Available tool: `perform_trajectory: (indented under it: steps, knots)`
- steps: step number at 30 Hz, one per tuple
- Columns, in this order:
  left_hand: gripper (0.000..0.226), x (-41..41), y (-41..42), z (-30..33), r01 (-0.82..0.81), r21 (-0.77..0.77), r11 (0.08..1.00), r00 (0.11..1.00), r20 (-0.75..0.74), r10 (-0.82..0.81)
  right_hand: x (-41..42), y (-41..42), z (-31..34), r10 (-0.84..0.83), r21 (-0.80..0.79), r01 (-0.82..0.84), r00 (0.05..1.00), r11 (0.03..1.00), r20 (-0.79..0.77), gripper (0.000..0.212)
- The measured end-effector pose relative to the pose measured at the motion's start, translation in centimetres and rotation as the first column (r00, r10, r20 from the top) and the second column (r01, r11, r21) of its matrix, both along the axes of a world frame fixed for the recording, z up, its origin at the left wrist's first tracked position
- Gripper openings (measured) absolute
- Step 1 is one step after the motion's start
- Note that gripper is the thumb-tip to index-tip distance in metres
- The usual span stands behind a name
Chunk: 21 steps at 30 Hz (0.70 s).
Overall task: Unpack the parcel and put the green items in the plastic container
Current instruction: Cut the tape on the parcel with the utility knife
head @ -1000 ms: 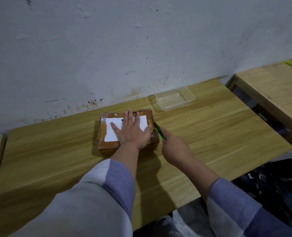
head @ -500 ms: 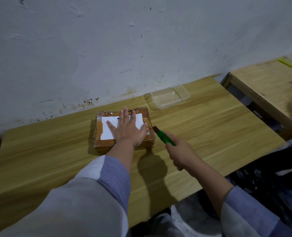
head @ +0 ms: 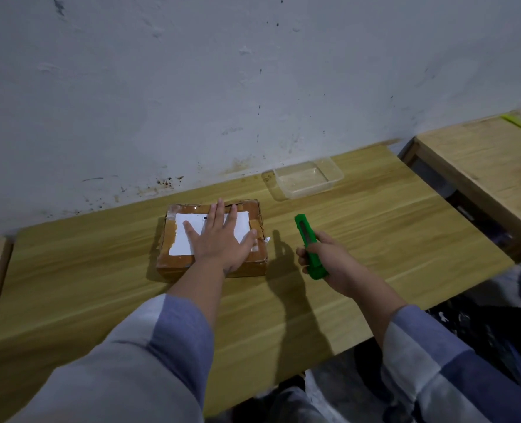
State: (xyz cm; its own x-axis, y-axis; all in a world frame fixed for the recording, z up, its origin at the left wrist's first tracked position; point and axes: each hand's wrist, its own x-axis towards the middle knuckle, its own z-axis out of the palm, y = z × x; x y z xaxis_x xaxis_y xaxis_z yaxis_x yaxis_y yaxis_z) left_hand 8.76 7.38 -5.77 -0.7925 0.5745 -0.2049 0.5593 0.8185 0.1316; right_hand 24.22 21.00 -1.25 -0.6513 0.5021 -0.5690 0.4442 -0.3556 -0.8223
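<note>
A brown taped cardboard parcel (head: 173, 257) with a white label lies on the wooden table (head: 375, 239). My left hand (head: 222, 239) presses flat on its top with the fingers spread. My right hand (head: 329, 261) grips a green utility knife (head: 309, 247) to the right of the parcel, lifted clear of it, tip pointing away from me. A clear plastic container (head: 308, 178) stands near the wall behind and to the right of the parcel; nothing shows inside it.
A second wooden table (head: 482, 160) stands to the right across a gap, with a yellow-green item (head: 520, 125) at its far end. A white wall rises right behind the table. Dark clutter lies on the floor at the lower right.
My right hand has drawn the green knife away from the parcel's right edge, back toward me and to the right. My left hand stays pressed on the parcel.
</note>
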Motion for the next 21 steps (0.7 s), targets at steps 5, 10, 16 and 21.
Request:
perform_trajectory:
  steps: [5, 10, 16, 21]
  knots:
    - [0.079, -0.3, -1.4, -0.1, 0.010, 0.008, 1.000, 1.000, -0.001, -0.010, -1.8, 0.3, -0.7, 0.027, -0.052, -0.027, 1.000, 0.998, -0.005, 0.054]
    - [0.078, -0.4, -2.0, -0.2, 0.008, 0.029, 1.000, 1.000, -0.019, -0.008, -5.3, 0.3, -2.3, 0.039, 0.271, -0.079, 0.988, 0.959, 0.151, 0.044]
    - [0.078, -0.6, -1.8, -0.5, -0.004, 0.022, 1.000, 0.999, -0.040, 0.005, -10.9, 1.6, -5.2, 0.000, 0.537, -0.164, 0.956, 0.828, 0.293, 0.043]
    - [0.076, -1.0, -1.6, -0.9, 0.002, 0.022, 1.000, 0.999, -0.049, -0.001, -14.2, 2.7, -6.7, 0.003, 0.686, -0.292, 0.921, 0.667, 0.389, 0.033]
